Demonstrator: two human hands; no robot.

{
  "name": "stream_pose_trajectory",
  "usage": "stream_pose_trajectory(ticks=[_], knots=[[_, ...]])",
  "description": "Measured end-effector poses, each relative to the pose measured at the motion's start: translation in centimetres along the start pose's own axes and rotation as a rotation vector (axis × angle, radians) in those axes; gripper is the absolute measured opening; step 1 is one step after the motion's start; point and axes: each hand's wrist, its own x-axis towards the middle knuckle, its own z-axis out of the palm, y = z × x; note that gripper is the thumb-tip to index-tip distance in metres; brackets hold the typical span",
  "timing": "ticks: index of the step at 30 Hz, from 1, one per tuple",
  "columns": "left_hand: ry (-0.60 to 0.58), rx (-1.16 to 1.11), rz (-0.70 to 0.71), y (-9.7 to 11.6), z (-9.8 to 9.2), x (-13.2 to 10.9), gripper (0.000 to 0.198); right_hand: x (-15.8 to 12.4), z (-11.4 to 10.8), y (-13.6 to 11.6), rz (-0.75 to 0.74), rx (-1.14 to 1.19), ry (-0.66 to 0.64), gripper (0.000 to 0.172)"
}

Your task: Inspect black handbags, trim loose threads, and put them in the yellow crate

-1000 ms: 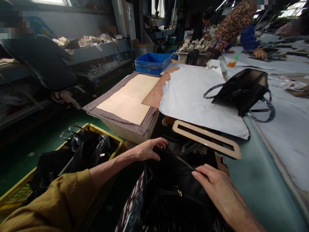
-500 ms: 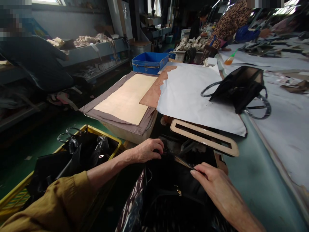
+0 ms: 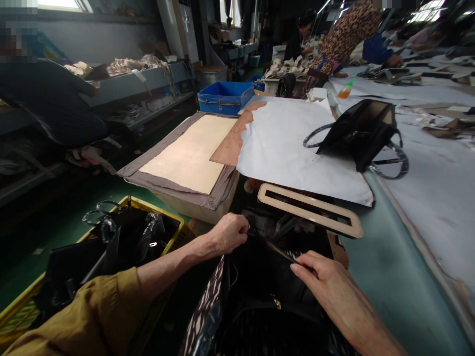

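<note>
A black handbag [image 3: 267, 291] lies in my lap at the bottom centre, its top edge turned away from me. My left hand [image 3: 228, 232] is curled into a grip on the far left corner of the bag's top edge. My right hand [image 3: 326, 287] rests on the right side of that edge, fingers closed over it. A small gold fitting [image 3: 275, 300] shows on the bag's front. A patterned wrapper [image 3: 206, 316] hangs along the bag's left side.
A slotted wooden template [image 3: 309, 210] lies on the table edge beyond the bag. A white sheet [image 3: 293, 148] and another black handbag [image 3: 358, 133] lie on the table [image 3: 401, 257]. A yellow crate [image 3: 111, 242] of black bags stands at left. A covered box [image 3: 185, 163], blue bin [image 3: 224, 96] and other people are farther back.
My left hand has closed from a loose reach into a tight grip on the bag's corner. My right hand stays on the edge, and the view has shifted slightly.
</note>
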Motion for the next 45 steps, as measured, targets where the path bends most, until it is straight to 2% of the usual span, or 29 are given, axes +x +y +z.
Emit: stream_pose_trajectory(ticks=[7,11,15,18,21,24,29,39,45], knots=[[-0.041,0.023,-0.067,0.3,-0.2,0.3,0.005,0.1,0.2,0.3,-0.017,-0.001,0.006,0.028],[-0.107,-0.051,0.032,0.2,-0.4,0.5,0.026,0.1,0.2,0.3,-0.021,-0.006,-0.017,0.029],[-0.213,-0.061,0.127,0.0,-0.5,1.0,0.023,-0.2,0.0,0.5,-0.056,-0.036,-0.026,0.027],[-0.246,-0.049,0.138,0.2,-0.3,1.4,0.024,-0.3,0.2,0.6,-0.073,-0.13,0.036,0.019],[-0.258,-0.039,0.138,0.6,-0.1,1.8,0.025,-0.3,0.7,0.1,-0.067,-0.293,0.102,0.017],[-0.267,-0.028,0.126,1.0,0.1,1.9,0.024,0.1,1.3,-0.9,-0.038,-0.379,0.092,0.013],[-0.269,-0.015,0.115,1.0,0.1,2.0,0.024,0.9,1.7,-2.0,0.027,-0.366,0.036,0.016],[-0.27,-0.023,0.093,1.0,0.5,2.2,0.022,1.5,1.3,-1.7,0.027,-0.37,0.019,0.024],[-0.283,-0.014,0.08,1.5,0.5,2.3,0.022,2.4,2.1,-2.7,-0.063,-0.449,0.035,0.016]])
